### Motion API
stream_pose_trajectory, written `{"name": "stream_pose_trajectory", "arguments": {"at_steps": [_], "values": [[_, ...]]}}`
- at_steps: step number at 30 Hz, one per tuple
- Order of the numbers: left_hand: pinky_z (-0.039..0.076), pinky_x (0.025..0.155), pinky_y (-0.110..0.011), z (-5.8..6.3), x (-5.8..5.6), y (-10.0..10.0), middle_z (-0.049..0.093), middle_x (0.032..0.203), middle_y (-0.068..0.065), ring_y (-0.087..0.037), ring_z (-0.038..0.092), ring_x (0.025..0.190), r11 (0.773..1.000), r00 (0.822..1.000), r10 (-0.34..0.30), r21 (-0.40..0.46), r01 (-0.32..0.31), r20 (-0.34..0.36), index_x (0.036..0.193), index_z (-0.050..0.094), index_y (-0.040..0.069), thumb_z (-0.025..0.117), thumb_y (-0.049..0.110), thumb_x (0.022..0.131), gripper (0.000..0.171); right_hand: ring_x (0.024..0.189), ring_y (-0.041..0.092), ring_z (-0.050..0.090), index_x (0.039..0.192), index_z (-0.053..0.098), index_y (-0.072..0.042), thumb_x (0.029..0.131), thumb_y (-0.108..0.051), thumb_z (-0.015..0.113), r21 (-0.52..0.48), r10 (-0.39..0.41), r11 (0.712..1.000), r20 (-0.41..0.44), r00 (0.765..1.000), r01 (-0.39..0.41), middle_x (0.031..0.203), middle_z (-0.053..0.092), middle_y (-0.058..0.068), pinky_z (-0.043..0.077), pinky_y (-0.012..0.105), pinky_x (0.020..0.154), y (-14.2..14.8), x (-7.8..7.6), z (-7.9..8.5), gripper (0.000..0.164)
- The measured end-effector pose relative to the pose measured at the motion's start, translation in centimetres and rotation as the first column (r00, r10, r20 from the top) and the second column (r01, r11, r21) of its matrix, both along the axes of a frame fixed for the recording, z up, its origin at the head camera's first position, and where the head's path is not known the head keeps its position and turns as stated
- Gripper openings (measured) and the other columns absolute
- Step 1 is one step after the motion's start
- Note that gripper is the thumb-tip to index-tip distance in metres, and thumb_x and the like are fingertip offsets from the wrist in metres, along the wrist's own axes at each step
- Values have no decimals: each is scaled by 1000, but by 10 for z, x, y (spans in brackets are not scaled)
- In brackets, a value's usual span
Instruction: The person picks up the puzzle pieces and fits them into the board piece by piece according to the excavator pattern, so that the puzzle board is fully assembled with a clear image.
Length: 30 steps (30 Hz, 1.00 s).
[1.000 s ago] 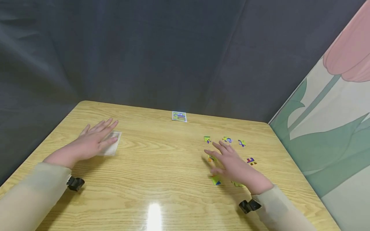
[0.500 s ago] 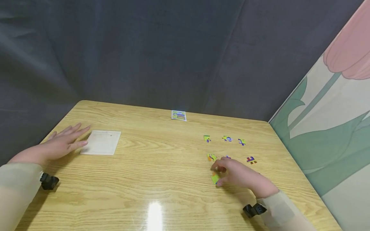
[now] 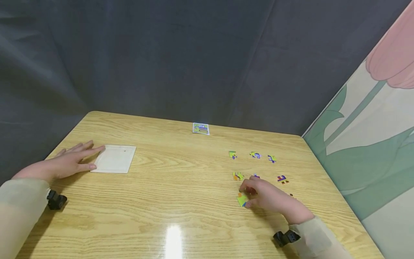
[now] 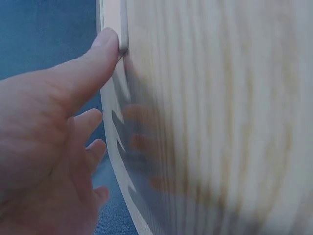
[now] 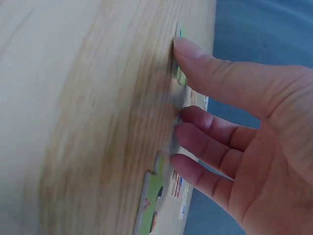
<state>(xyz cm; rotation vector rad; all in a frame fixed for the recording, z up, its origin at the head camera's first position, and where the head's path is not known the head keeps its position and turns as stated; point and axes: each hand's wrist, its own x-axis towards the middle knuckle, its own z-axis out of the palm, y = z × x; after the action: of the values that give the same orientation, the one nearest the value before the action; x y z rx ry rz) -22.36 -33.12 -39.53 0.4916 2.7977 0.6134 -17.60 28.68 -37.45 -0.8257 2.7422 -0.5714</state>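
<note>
On the left, my left hand [image 3: 69,162] is spread with its fingers nearly straight beside a flat white puzzle tray [image 3: 116,160]. Its thumb [image 4: 105,44] touches the tray's near edge in the left wrist view, and the index fingertip reaches the left rim. My right hand [image 3: 270,197] is low over the table among puzzle pieces, fingers bent. Thumb and fingertips pinch a green puzzle piece [image 3: 241,200] by its edges; the thumb [image 5: 190,51] is on it in the right wrist view. Other pieces are partly hidden behind this hand.
Several puzzle pieces lie spread beyond the right hand, such as a green one [image 3: 238,176] and a red-and-blue one [image 3: 283,179]. A small picture card [image 3: 201,128] lies at the table's back edge. Dark curtain [image 3: 168,61] hangs behind; a flower-patterned wall [image 3: 365,162] borders the right.
My left hand went left off the tray, uncovering it, then edged back so its thumb and index finger meet the rim. My right hand came down and its fingers bent around the green piece.
</note>
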Motion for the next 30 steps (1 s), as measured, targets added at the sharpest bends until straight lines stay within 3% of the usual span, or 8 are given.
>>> {"name": "stream_pose_trajectory", "arguments": {"at_steps": [11,22,30], "values": [[0,97,-80,2,1,14,11,154,-38,-63,4,136,1000,1000,-10,-16,10,15,157,27,12,60,47,96,78,81,16,46,93,64,-19,76,-10,85,-19,-12,1000,30,999,13,87,50,-4,43,29,70,-3,0,1,29],[1,101,-77,0,-5,53,12,158,-31,-59,5,139,998,999,-40,-57,38,-32,156,32,17,57,60,92,81,80,14,46,89,58,-13,74,-6,86,-26,-26,999,45,999,27,88,51,-4,42,29,70,-6,-1,-2,33],[-1,105,-73,3,-10,94,12,159,-29,-56,4,141,996,995,-88,-38,86,-57,155,36,17,61,55,92,78,76,15,47,84,55,-14,73,-4,87,-50,-39,998,50,998,42,85,53,-4,42,28,65,-8,-2,-4,35]]}}
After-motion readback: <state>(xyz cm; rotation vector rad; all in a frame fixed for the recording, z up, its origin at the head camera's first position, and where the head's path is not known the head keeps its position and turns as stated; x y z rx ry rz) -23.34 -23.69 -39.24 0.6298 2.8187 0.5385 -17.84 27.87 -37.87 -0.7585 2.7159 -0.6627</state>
